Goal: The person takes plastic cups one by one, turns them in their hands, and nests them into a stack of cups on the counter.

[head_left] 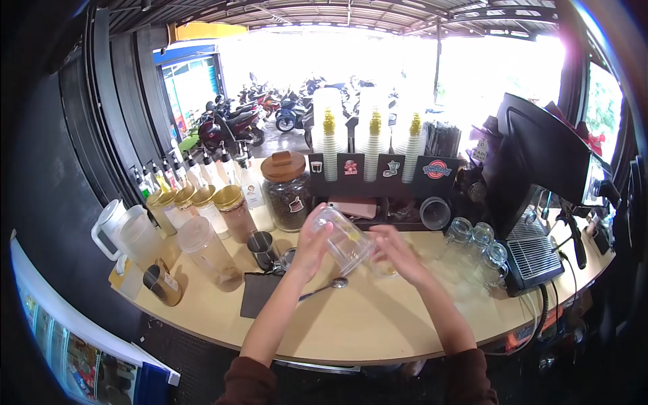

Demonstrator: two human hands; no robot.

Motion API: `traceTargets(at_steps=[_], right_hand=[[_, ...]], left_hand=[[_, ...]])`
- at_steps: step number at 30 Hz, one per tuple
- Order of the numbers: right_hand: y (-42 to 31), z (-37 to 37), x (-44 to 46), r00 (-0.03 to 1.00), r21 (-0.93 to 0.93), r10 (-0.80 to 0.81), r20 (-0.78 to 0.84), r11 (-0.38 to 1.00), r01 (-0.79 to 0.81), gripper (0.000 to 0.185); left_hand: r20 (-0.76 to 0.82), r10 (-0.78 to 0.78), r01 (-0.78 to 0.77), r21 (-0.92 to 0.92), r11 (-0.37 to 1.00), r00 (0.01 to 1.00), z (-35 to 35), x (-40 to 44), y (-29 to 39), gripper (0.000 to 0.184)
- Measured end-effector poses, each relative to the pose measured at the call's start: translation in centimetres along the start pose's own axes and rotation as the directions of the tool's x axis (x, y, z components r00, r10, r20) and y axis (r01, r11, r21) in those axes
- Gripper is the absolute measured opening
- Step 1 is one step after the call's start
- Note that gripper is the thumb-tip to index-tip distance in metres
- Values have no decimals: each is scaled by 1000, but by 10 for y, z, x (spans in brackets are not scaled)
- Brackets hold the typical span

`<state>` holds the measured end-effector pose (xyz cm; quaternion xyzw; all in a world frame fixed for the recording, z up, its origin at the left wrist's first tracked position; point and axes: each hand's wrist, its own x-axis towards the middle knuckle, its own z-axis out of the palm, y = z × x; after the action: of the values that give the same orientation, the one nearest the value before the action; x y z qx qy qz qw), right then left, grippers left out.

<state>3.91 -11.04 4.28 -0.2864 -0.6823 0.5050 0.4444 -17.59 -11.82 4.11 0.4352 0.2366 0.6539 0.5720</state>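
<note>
My left hand (310, 244) is wrapped round a clear plastic cup (347, 236), which is tilted over the counter. Beside the cup's right end is my right hand (399, 256), its fingers loosely apart and reaching toward the rim; whether they touch it I cannot tell. A clear round item (385, 270), partly hidden, lies under my right hand. Below the cup a metal spoon (337, 283) rests near a dark cloth (260, 293). Close to my left forearm stand a metal jug (262, 248) and a small glass (288, 258).
Glass mugs (482, 246) stand at right, before an espresso machine (540, 229). Behind are stacked cups in a black holder (385, 172) and a coffee bean jar (287, 196). Gold-lidded containers (233, 206), pitchers (138, 236) and pump bottles (196, 172) fill the left.
</note>
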Motion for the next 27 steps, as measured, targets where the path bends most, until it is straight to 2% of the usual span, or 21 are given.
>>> traceTargets(at_steps=[1,3,4,6,7,8,9,13,14,16,17,18,19,20,22,23,25,27], right_hand=[[3,-1,1,1000,1,2,5,1000,-2,48],[6,-3,2,992,-75,-86,-94,994,79,33],[4,3,2,992,-75,-84,-90,994,77,33],[-4,19,-2,998,140,-58,13,989,55,32],[-9,20,-4,998,139,-57,8,989,55,32],[-14,19,-3,999,213,33,-5,977,-31,32],[-17,18,-1,992,287,123,-11,951,-115,33],[-18,0,7,968,384,251,11,893,-236,33],[-16,-1,6,967,385,254,3,893,-235,33],[-14,0,5,991,585,105,88,799,-137,33],[-16,0,3,991,584,105,87,800,-136,33],[-19,2,-1,995,321,-9,97,947,-23,33],[-20,4,-4,983,33,-115,142,993,111,33],[-18,3,-5,983,30,-116,146,993,112,33],[-15,2,-8,989,91,-78,129,994,66,33],[-17,-2,-9,989,89,-77,125,994,66,33],[-31,-8,-7,993,179,92,78,978,-105,33],[-29,-13,-4,993,199,115,20,973,-117,34]], left_hand=[[-94,32,-38,-62,997,995,-3,-1,-2,62],[-115,67,-73,-48,996,991,-4,-5,-4,63],[-128,107,-112,-34,993,986,-4,-6,-4,64],[-103,99,-98,16,995,990,-12,-5,-11,63],[-74,89,-84,66,994,993,-15,-5,-16,63],[-69,86,-81,65,995,994,-18,-5,-20,63],[-12,127,-125,117,985,992,-18,-7,-20,60],[165,189,-225,235,946,968,-10,-14,-13,56],[169,184,-220,232,947,968,-10,-13,-14,56],[102,173,-193,243,951,980,-10,-12,-14,57],[103,173,-193,241,951,980,-8,-12,-14,57],[35,142,-146,211,967,989,-5,-13,-11,57],[-34,109,-102,177,979,993,-3,-14,-10,57],[-35,113,-105,176,979,993,-6,-13,-11,57],[134,141,-177,309,935,981,-11,-12,-12,56],[137,139,-176,307,935,981,-12,-12,-14,56],[302,194,-300,360,884,934,-6,-14,-12,57],[360,193,-342,419,841,913,-1,-17,-10,59]])
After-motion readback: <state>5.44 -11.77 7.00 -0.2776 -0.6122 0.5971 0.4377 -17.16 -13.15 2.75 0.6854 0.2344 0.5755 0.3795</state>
